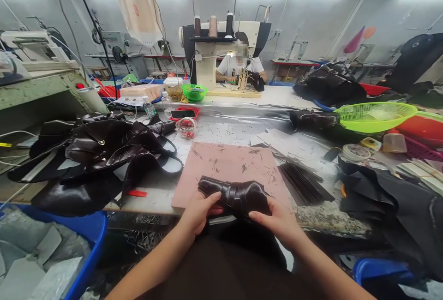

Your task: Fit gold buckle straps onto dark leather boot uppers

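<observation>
Between my hands is a glossy dark brown leather shoe upper [238, 195] with crossed straps round its middle. My left hand [204, 207] grips its left end, thumb on top. At the right end, my right hand [273, 217] holds the edge with the thumb in front and the fingers partly hidden behind the leather. The upper is held at the near edge of a pink cutting board [228, 161] marked with dark scraps. To the right of the board lies a fanned stack of dark strips [304, 182].
A heap of leather uppers [104, 147] covers the bench's left side. Blue bins [100, 231] stand below. At the right are a green basket [377, 116] and black material [398, 217]. A person [238, 67] sits behind a sewing machine [207, 64] across the bench.
</observation>
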`<state>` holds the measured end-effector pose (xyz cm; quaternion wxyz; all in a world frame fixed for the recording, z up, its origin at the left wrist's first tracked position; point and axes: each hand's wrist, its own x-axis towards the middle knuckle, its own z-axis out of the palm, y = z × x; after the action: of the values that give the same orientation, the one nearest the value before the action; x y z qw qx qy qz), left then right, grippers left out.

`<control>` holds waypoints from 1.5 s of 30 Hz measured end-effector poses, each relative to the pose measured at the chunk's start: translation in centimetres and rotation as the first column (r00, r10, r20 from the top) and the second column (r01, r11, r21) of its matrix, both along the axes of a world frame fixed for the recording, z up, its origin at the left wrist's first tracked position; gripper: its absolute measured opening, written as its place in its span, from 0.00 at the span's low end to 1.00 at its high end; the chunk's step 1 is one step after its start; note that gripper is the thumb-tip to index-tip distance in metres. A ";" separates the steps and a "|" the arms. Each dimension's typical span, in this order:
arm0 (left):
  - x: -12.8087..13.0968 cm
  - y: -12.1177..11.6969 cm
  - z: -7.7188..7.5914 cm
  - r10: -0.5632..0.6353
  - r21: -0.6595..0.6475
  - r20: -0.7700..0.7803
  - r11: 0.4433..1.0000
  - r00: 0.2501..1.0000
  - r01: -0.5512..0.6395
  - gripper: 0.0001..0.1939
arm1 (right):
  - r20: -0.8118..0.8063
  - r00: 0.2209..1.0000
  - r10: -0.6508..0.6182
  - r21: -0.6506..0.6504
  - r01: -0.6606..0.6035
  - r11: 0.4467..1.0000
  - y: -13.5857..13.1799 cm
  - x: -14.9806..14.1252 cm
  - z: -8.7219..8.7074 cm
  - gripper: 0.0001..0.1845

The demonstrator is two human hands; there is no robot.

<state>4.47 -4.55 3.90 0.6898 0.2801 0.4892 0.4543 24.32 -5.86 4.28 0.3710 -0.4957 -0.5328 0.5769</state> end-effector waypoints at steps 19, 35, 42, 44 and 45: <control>2.4 0.4 -0.5 -0.023 -0.078 0.201 0.996 0.979 0.039 0.10 | -0.219 0.973 0.078 -0.101 -0.102 0.990 0.6 1.1 -0.2 0.24; 4.5 0.7 -1.7 -0.191 0.026 0.168 0.981 0.967 0.190 0.21 | -0.357 0.934 -0.013 -0.250 -0.083 0.965 0.9 0.7 -0.9 0.16; 0.6 3.5 2.9 0.181 0.018 0.201 0.982 0.963 -0.189 0.06 | -0.277 0.953 0.120 0.007 -0.123 0.992 3.9 1.9 3.0 0.16; -1.1 5.7 3.9 0.262 0.066 0.160 0.959 0.952 -0.275 0.06 | -0.148 0.977 0.155 0.112 -0.139 0.984 5.8 2.4 4.2 0.16; -1.7 6.9 4.1 0.285 0.058 0.130 0.954 0.950 -0.294 0.06 | -0.055 0.987 0.149 0.145 -0.140 0.980 6.8 2.4 4.5 0.16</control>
<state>2.78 2.38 8.05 0.6326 0.2038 0.4648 0.5850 26.76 0.95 8.83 0.3792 -0.4094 -0.5942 0.5793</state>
